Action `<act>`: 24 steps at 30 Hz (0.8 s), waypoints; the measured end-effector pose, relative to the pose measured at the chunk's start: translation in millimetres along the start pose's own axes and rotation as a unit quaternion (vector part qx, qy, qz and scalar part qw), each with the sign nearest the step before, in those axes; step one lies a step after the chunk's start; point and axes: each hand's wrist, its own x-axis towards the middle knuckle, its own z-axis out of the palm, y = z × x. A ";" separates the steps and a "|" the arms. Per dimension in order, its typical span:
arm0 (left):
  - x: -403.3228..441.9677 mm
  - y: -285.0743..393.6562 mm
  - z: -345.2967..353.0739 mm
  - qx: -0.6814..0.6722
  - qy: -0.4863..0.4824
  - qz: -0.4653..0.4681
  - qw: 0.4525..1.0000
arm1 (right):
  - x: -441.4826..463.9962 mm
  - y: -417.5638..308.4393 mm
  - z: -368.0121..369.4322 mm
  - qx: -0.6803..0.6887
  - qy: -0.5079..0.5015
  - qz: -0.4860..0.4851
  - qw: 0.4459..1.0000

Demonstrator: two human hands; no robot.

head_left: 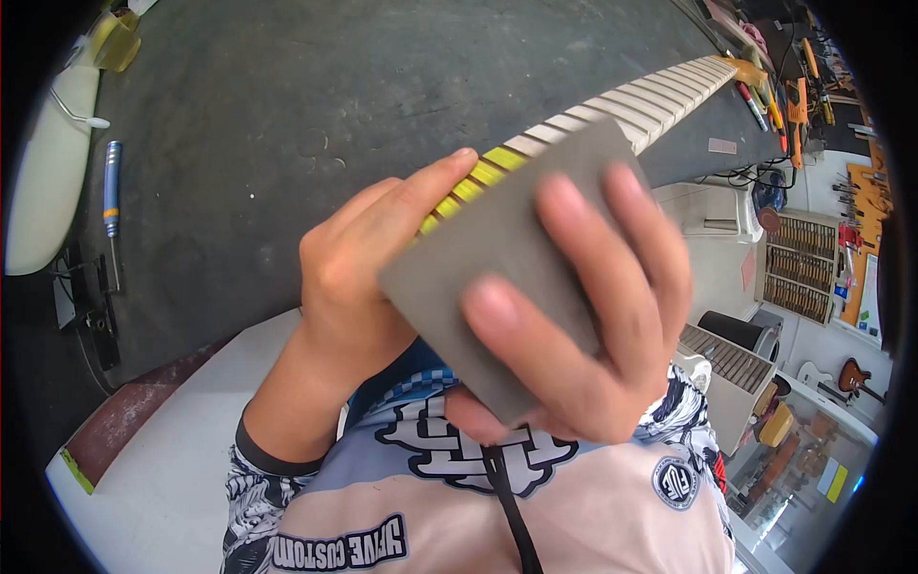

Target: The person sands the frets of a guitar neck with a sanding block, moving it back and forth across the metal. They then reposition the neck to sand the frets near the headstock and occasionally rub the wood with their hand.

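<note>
**Bringing a grey sheet to bear over a slotted neck**

Nearest is the wearer's printed shirt (583, 512), with a dark cord hanging down it. Just beyond, the right hand (602, 335) grips a stiff-looking grey sheet (497, 239), fingers spread over its upper face and the thumb partly visible at its lower edge. Those fingertips are blurred.

Past the sheet, the left hand (368, 234) grasps the near part of the neck (655, 110), its index finger laid along the edge; its thumb is hidden. The neck slants away to the right from that hand, passes beneath the sheet and reaches toward the far edge of the bench. Yellow-green strips (488, 172) sit between the dark cross-lines close to the left hand; whitish strips cover the rest.

The step in hand appears to be applying the sheet to the neck while the left hand steadies it. Whether the two are touching cannot be told from this angle. A next move of that kind would call for a firm left hold, the sheet kept level, and the left fingertip clear of its edge.

Farther out, a blue screwdriver (112, 182) lies on the dark bench top (239, 124); markers (751, 105) lie near the neck's far end. Beyond stand a drawer rack (801, 266) and a brown guitar (854, 376).
</note>
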 end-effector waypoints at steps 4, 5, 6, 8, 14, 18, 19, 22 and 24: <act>-12.8 -6.8 6.6 -0.034 0.019 -0.046 0.998 | 27.4 11.9 16.4 0.013 0.005 -0.016 1.000; -10.6 -6.8 6.6 -0.041 0.028 -0.052 0.997 | 30.4 13.4 18.8 0.015 0.008 -0.019 1.000; -8.4 -6.4 6.6 -0.049 0.038 -0.058 0.996 | 25.2 13.6 10.5 0.013 0.003 -0.023 1.000; 1.2 -3.7 1.4 -0.033 0.034 -0.051 0.998 | 6.0 6.8 3.1 -0.003 0.009 -0.024 1.000; -9.9 -8.0 3.6 0.001 0.007 -0.031 1.000 | 24.5 13.2 15.1 0.010 0.014 -0.021 1.000; 0.4 -3.9 0.3 0.001 0.011 -0.012 1.000 | 1.7 7.3 -3.6 -0.004 -0.004 -0.024 1.000; 6.7 -0.8 -2.9 0.009 0.007 0.002 1.000 | -18.9 2.3 -14.8 -0.015 -0.006 -0.014 1.000; 5.7 0.7 -1.5 0.030 -0.003 0.006 1.000 | -68.8 0.1 -18.2 -0.033 0.083 0.011 0.996; 6.8 1.1 -1.9 0.043 -0.012 0.014 0.999 | -78.0 1.6 -2.2 -0.017 0.187 0.019 0.982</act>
